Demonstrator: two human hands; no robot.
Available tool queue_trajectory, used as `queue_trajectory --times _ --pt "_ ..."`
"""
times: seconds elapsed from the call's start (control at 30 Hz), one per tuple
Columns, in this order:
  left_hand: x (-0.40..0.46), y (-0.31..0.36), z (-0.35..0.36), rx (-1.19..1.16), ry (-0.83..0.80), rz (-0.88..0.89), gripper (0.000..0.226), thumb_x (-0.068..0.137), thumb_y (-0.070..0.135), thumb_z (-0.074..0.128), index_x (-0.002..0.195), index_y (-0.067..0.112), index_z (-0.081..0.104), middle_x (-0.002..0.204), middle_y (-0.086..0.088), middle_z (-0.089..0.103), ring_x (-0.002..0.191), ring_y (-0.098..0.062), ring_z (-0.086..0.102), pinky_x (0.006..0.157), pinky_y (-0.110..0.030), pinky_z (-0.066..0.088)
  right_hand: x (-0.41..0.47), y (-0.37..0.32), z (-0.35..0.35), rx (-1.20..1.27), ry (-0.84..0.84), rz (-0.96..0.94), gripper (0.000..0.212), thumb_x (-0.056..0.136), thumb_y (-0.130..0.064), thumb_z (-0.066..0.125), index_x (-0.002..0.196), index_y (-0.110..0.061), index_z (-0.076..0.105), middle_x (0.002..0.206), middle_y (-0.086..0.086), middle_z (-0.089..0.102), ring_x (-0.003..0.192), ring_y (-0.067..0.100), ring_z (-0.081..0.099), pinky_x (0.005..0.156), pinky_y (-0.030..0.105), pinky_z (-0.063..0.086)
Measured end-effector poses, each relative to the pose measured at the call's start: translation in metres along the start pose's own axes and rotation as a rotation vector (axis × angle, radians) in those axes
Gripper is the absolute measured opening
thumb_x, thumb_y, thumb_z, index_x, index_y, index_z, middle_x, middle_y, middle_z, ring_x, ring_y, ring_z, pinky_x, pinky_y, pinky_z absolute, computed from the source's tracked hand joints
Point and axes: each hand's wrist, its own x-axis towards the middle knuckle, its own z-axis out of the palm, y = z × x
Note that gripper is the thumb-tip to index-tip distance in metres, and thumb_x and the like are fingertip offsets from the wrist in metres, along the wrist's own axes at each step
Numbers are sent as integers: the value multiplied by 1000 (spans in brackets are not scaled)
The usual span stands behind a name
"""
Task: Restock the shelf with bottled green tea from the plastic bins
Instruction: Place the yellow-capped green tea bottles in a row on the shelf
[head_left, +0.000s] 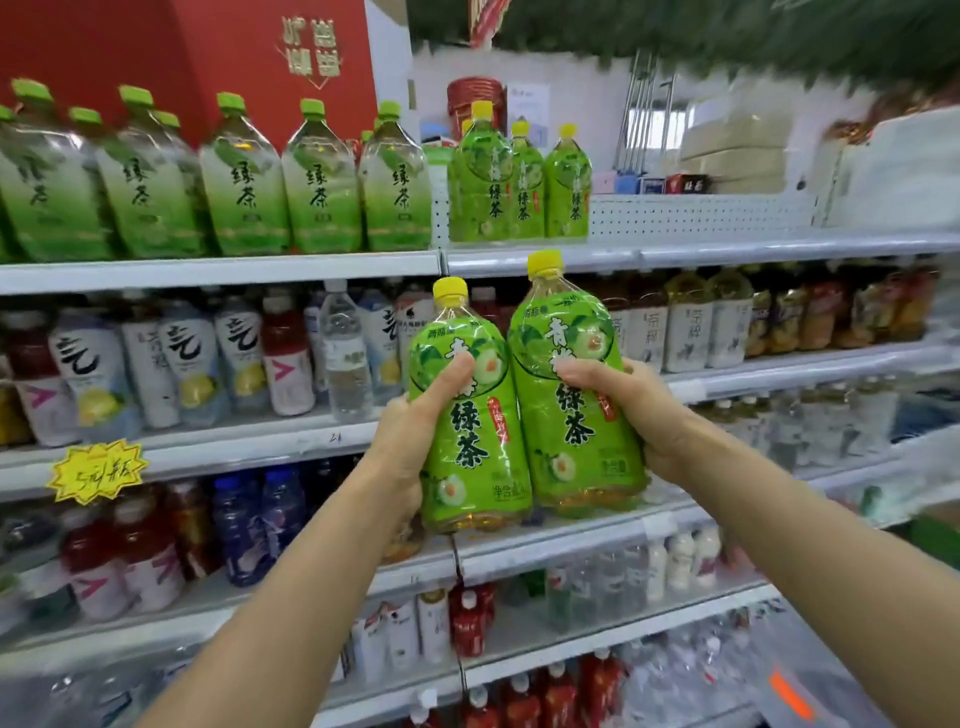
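Before the white metal top shelf (727, 254), both hands are holding bottles upright, side by side and touching. Left hand (402, 447), grip clenched, is grasping one yellow-capped green-labelled plastic tea bottle (467, 415); right hand (639, 410) is grasping a second, slightly higher bottle (571, 400). Three matching bottles (519, 182) are standing on that shelf above.

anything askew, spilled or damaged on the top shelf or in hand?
Nothing stands out. Both held bottles, left and right, are upright, capped, intact. The yellow-capped bottles on the top shelf stand straight; no spills show.
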Motion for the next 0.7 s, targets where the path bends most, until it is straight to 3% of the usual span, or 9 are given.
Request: queue_trajectory --times 0.13,0.4,0.57,0.7 --pt "52 18 29 -43 -26 54 113 38 70 92 130 13 61 114 -12 74 104 -35 72 94 -58 54 50 -24 -30 -28 20 -73 57 65 -34 79 114 -7 66 100 15 75 85 30 73 70 41 60" --pt "124 59 86 7 -42 178 63 57 59 78 104 16 74 98 -10 78 93 -30 75 90 -52 57 139 -62 -90 -7 54 -170 52 63 -33 78 108 -9 69 90 10 76 76 23 73 62 34 59" --pt "172 79 121 19 -11 251 74 58 62 81 115 15 72 103 -10 77 97 -30 74 94 -54 55 206 -93 -139 -13 83 -256 49 74 -36 78 114 -11 69 98 10 76 84 24 74 72 40 61" --pt "211 97 154 10 26 329 68 66 59 79 117 14 72 106 -12 76 100 -32 74 91 -56 57 263 -121 -181 16 96 -338 49 79 -35 77 120 -12 65 103 8 76 91 23 74 77 42 61"
